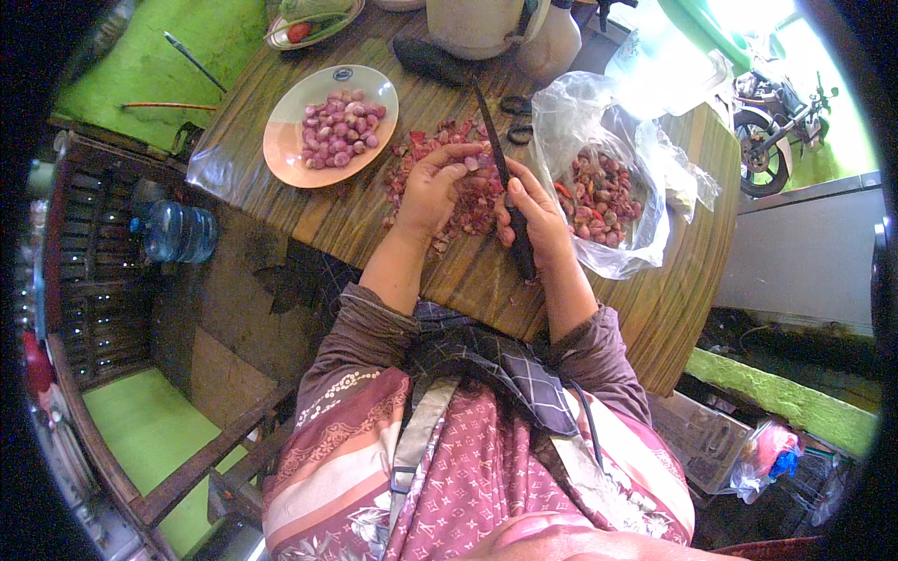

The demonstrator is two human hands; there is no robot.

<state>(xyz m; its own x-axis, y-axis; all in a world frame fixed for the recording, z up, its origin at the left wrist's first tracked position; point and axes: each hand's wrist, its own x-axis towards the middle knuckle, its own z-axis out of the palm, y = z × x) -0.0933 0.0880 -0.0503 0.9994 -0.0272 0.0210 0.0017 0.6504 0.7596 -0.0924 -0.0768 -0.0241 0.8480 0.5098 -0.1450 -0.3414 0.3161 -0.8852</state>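
Note:
Between the fingertips of my left hand point(432, 192) is a small peeled shallot point(471, 164). My right hand point(533, 220) is closed round the black handle of a long dark-bladed knife point(490, 122), whose blade points away from me, close to the shallot. Beneath both hands lies a spread of reddish shallot skins point(458, 220) on the wooden table. To the left, a white oval plate point(281, 140) bears a heap of peeled pink shallots point(339, 131). On the right, an open clear plastic bag point(645, 248) contains unpeeled shallots point(599, 210) and some red chillies.
Dark-handled scissors point(516, 120) lie beyond the knife. A large pale pot point(472, 28) and a dark elongated object point(426, 61) stand farther back, near a plate with greens and a tomato point(297, 33). A blue water bottle point(178, 232) is off the table's left side.

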